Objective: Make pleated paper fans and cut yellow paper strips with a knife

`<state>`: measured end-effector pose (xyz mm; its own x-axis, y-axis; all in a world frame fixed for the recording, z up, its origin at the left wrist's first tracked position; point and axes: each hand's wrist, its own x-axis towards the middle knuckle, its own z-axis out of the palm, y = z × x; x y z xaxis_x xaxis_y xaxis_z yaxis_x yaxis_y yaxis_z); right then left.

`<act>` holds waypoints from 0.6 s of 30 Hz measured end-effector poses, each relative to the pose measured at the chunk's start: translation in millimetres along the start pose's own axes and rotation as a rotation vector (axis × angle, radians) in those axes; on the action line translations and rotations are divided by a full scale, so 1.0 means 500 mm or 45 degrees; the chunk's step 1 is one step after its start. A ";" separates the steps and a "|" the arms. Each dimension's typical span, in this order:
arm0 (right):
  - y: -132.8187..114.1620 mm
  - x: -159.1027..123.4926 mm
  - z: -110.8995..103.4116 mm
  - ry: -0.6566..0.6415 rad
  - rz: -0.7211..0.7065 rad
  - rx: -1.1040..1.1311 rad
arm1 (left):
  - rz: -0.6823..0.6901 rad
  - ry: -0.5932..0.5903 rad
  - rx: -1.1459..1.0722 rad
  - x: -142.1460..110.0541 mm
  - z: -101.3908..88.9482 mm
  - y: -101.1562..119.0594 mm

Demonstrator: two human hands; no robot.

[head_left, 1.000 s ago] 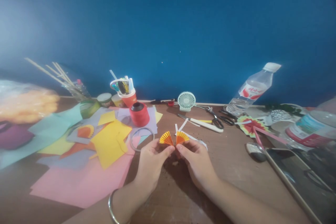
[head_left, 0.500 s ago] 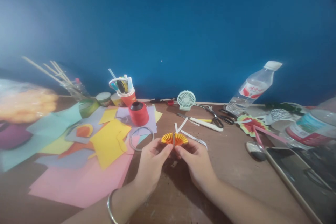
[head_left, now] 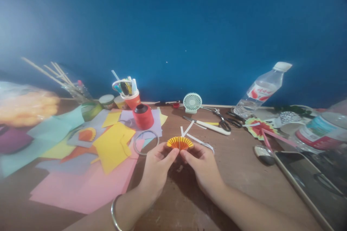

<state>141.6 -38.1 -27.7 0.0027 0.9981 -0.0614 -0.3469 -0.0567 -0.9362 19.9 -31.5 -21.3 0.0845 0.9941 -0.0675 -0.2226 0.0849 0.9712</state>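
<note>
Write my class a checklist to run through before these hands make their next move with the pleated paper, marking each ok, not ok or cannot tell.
1. Left hand grips the pleated paper: ok, left side.
2. Right hand grips it: ok, right side.
3. Pleats fanned out: ok, spread in an arc.
4. Middle glued: cannot tell.
5. Knife blade covered: not ok, bare, though away from both hands.
6. Red spool clear of both hands: ok.

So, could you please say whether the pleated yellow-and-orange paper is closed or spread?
Spread: the pleated yellow-and-orange paper fans out, its outer edge arched, between the left hand and right hand.
</note>
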 end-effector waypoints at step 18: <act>-0.006 0.000 0.004 0.035 0.033 0.014 | -0.011 -0.003 -0.006 -0.001 0.004 0.007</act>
<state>140.8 -38.1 -24.2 0.0189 0.9953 -0.0955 -0.3573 -0.0825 -0.9303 21.2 -31.9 -17.4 0.0887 0.9932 -0.0753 -0.2267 0.0937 0.9694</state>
